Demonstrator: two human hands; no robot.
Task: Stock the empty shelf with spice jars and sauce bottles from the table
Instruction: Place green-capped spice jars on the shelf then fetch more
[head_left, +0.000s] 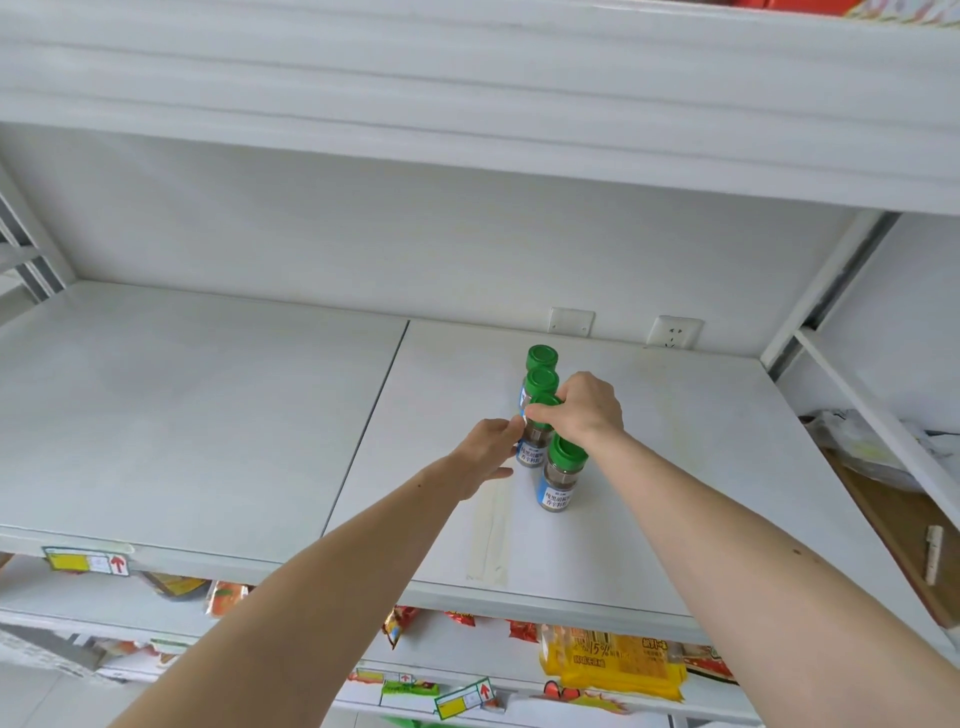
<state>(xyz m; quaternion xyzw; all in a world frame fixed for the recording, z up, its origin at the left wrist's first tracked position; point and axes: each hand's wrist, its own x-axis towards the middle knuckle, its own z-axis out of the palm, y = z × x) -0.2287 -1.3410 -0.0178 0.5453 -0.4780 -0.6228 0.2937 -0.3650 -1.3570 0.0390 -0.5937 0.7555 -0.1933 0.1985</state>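
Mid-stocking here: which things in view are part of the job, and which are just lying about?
Job:
four green-capped glass spice jars
white metal shelf
left hand
right hand

Lying about:
yellow snack packets
white wall socket
crumpled plastic bag

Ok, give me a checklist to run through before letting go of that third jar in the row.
1. Right hand grips the third jar's green cap: ok.
2. Left hand steadies that jar's side with its fingers: ok.
3. Third jar's base flat on the shelf: cannot tell, the hand hides it.
4. Row straight: four green-capped jars run front to back, the front jar sitting slightly right of the line: not ok.
5. Room behind: back jar stands clear of the wall socket: ok.
6. Labels facing front: front jar's label visible: ok; others: cannot tell.
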